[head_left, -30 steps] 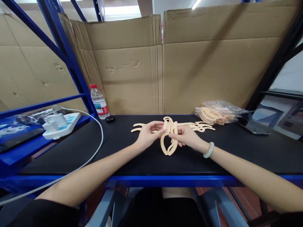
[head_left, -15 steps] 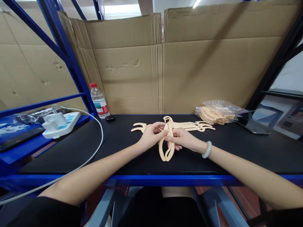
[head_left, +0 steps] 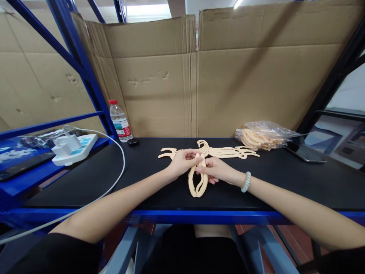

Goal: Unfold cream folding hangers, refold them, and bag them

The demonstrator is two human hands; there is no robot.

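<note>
Workshop — black bench (head_left: 142, 161), cardboard partition (head_left: 234, 87)

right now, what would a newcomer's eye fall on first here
Probably the pale looped piece, held by the left hand and right hand above the black tabletop. Pale strips lie just behind the hands. A red-capped bottle stands back left; a clear bag of pale pieces lies back right.

Diffuse light is supplied from overhead, where a lamp (head_left: 237, 4) is overexposed. A soft diagonal shadow (head_left: 261, 49) is cast across the cardboard (head_left: 159, 95). The hands (head_left: 218, 169) are evenly lit; the outer posts (head_left: 89, 83) are slanted by wide-angle distortion.
</note>
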